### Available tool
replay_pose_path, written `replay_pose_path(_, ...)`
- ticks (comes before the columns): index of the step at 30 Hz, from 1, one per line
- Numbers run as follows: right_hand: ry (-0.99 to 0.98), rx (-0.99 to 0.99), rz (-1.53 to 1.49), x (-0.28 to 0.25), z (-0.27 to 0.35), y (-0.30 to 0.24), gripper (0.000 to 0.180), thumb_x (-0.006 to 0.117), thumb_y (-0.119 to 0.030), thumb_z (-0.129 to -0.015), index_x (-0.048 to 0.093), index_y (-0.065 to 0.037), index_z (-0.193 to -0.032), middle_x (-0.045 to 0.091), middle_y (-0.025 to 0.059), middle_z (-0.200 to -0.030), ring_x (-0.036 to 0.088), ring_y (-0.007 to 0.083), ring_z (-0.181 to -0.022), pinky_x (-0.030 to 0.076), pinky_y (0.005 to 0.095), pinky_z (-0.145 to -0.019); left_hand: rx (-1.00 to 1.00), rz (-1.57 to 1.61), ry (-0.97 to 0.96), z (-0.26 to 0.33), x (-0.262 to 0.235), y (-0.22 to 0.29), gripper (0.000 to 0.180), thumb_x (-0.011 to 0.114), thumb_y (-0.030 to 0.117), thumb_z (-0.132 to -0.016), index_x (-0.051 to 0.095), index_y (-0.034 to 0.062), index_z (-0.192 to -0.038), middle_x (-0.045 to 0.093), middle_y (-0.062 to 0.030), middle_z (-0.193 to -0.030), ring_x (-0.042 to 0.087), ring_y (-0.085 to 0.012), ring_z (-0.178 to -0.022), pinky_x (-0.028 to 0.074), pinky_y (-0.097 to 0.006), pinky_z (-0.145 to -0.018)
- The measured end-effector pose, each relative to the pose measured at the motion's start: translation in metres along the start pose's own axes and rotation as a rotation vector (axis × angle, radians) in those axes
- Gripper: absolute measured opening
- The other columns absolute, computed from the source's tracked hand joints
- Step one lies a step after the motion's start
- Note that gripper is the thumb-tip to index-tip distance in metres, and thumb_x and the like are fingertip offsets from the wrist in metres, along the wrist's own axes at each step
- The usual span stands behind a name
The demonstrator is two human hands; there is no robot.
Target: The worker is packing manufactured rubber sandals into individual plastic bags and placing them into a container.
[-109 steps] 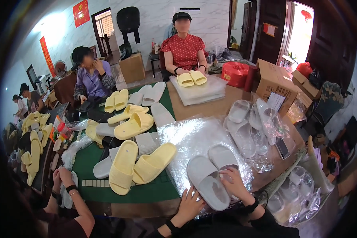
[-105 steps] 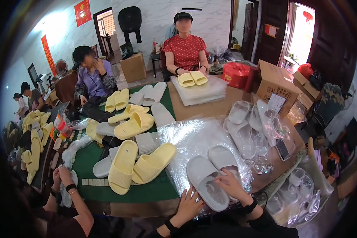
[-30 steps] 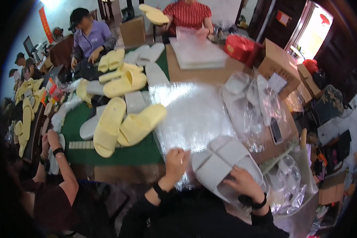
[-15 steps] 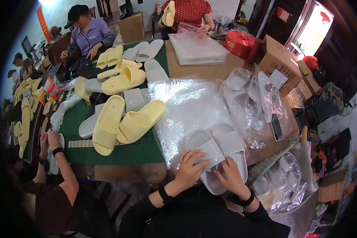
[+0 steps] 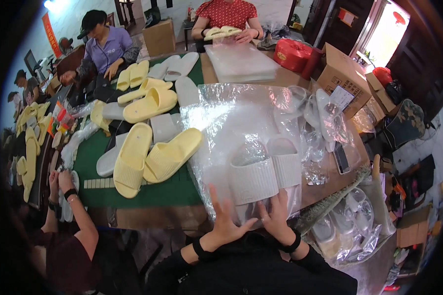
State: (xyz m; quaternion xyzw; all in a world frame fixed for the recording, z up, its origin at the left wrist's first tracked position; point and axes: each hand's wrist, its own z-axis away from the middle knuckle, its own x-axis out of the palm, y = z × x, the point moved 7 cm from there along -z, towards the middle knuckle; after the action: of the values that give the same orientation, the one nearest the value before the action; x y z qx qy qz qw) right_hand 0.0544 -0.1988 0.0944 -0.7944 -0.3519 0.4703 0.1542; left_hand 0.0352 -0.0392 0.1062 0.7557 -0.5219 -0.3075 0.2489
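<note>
A pair of grey slides (image 5: 253, 184) lies side by side on the near right of the table, toes away from me, with clear plastic about them. Whether they are wholly inside the clear plastic bag (image 5: 226, 128) or partly on it, I cannot tell. My left hand (image 5: 226, 223) is open beside the left slide's heel, fingers spread and thumb toward the heel. At the heel ends, my right hand (image 5: 276, 219) rests with fingers stretched forward along the slides, gripping nothing that I can see.
Yellow slides (image 5: 133, 160) and more grey ones cover the green mat (image 5: 182, 191) to the left. Bagged slides (image 5: 310, 120) and a phone (image 5: 342, 158) lie at the right. Across the table, a person holds yellow slides near stacked clear bags (image 5: 241, 64). Another person's hands (image 5: 61, 182) work at the left.
The grey slides have shifted slightly away from me, and the clear bag's far edge has risen. My left hand has left the strap and opened. The person opposite has lowered the yellow slides.
</note>
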Motion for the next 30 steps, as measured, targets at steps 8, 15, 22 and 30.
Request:
replay_pose_path(8,0.026,-0.216,0.378,0.047,-0.019,-0.011,0.033,0.063,-0.019,-0.078,0.056,0.002,-0.102,0.051,0.0245,-0.102,0.046,0.0409,-0.096,0.034,0.0471,-0.078,-0.772,0.829,-0.237,0.029,0.024,-0.078,0.107,0.062,-0.011,-0.078,-0.016,0.0184,-0.146,0.025,-0.0162,-0.145,0.039,-0.024,-0.124,0.038,-0.036,-0.1)
replay_pose_path(15,-0.073,0.08,0.292,0.078,-0.046,0.02,0.057,0.061,-0.036,-0.079,0.049,0.005,-0.118,0.051,0.0287,-0.109,0.047,0.0438,-0.099,0.037,0.0506,-0.079,-1.06,1.009,-0.367,0.063,0.02,-0.104,0.103,0.058,-0.011,-0.082,-0.014,0.0247,-0.146,0.034,-0.0173,-0.141,0.047,-0.0244,-0.118,0.045,-0.032,-0.091)
replay_pose_path(22,-0.18,0.177,0.25,0.09,-0.065,0.014,0.061,0.06,-0.036,-0.079,0.045,0.005,-0.123,0.047,0.0271,-0.115,0.045,0.0436,-0.106,0.037,0.0517,-0.082,-1.147,0.955,-0.397,0.078,0.021,-0.117,0.063,0.063,-0.008,-0.08,0.035,0.0022,-0.136,0.056,-0.0129,-0.12,0.056,-0.0189,-0.104,0.049,-0.03,-0.085)
replay_pose_path(30,-0.143,0.2,0.107,0.101,-0.09,0.03,0.058,0.062,-0.031,-0.08,0.046,0.002,-0.124,0.047,0.027,-0.113,0.045,0.0429,-0.107,0.036,0.0513,-0.087,-1.074,0.874,-0.438,0.095,0.041,-0.125,0.018,0.059,0.002,-0.087,0.057,-0.0024,-0.105,0.065,-0.0085,-0.095,0.062,-0.0133,-0.084,0.051,-0.028,-0.075)
